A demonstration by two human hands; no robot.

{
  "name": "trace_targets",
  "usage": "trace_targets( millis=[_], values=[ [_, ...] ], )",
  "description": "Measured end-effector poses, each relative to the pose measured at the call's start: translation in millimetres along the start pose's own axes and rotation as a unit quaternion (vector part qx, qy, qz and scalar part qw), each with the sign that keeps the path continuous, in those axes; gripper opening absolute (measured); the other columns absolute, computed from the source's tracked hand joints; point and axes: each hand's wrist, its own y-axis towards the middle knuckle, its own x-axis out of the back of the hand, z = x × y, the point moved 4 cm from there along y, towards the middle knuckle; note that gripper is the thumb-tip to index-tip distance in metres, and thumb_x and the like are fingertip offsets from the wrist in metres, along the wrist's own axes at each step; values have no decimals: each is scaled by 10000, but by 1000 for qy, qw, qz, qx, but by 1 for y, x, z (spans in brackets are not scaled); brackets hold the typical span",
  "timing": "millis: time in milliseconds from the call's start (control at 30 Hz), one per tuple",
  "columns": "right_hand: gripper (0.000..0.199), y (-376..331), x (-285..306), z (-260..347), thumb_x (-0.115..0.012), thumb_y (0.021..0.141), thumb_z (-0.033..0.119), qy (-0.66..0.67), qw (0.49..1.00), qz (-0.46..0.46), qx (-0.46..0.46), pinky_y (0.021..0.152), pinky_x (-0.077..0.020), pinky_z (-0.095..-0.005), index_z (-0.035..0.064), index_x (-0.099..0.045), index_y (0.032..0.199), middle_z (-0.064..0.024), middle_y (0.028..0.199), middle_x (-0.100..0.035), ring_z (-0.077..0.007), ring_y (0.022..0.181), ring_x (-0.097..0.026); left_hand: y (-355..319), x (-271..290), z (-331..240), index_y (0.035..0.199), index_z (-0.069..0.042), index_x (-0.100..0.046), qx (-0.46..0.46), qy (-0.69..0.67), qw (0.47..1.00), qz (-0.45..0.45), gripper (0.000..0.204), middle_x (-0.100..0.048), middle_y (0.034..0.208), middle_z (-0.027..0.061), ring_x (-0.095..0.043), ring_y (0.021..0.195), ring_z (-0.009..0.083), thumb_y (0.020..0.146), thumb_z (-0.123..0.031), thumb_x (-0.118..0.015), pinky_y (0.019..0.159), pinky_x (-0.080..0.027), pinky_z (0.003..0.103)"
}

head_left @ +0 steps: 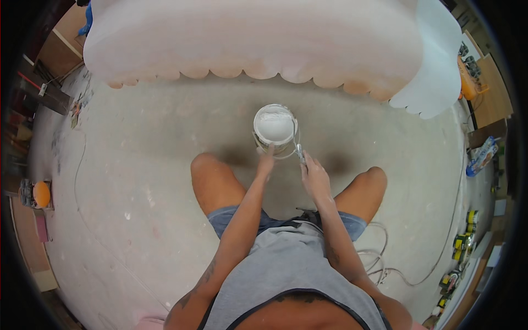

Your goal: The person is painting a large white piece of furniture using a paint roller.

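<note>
Touching left fingers (268,157): white bucket (274,127)

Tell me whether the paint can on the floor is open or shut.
Open. The paint can has no lid on, and white paint shows inside it. The left hand steadies its near rim.

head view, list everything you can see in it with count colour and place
bucket: 1, white with white paste inside, on the floor between the knees
putty knife: 1, metal, at the bucket's right rim
scalloped panel: 1 large, pale pink-white, across the top
concrete floor: grey, spattered
cable: 1, pale, looped on the floor at right
orange round thing: 1, far left
yellow-black items: several, right edge
left hand: 1, touching the bucket's near side
right hand: 1, grip on the putty knife
</note>
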Motion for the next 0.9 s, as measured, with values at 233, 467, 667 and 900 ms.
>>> trace_targets(
  millis=[233, 467, 667, 900],
  values=[
    [523, -42, 18, -17, -586, 1036, 159, 503, 819, 134, -241, 583, -439, -267, 47, -456, 1530, -61, 988, -669, -113, 671, -568, -4, 14, -1, 1427, -57, -409, 60, -68, 995, 34, 591, -536, 1410, 139, -638, 1153, 290, 1057, -512, -485, 947, -520, 434],
    [542, -66, 37, -23, -636, 1000, 120, 543, 821, 106, -142, 744, -511, -277, 30, -466, 1507, -47, 1058, -648, -115, 801, -594, 3, 48, -33, 1367, -6, -510, -203, 2, 945, -256, 428, -578, 1322, 142, -552, 1228, 239, 1065, -308, -527, 1050, -440, 404],
    [457, -19, 130, -38, -635, 975, 164, 289, 946, -130, -72, 929, -494, -365, 3, -524, 1388, -182, 1109, -652, -261, 1005, -638, -12, 43, -187, 1125, 6, -607, -411, 27, 892, -184, 243, -615, 1035, 43, -563, 978, 149, 1068, -226, -559, 918, -460, 325],
    [400, 66, 259, -93, -480, 1057, 151, 39, 933, -359, 3, 991, -480, -471, 18, -520, 1432, -218, 1258, -646, -421, 1152, -608, -44, -32, -425, 1198, 32, -653, -590, 172, 784, -92, 304, -709, 1109, 128, -650, 980, 171, 1039, -225, -613, 873, -507, 312]
  ],
)
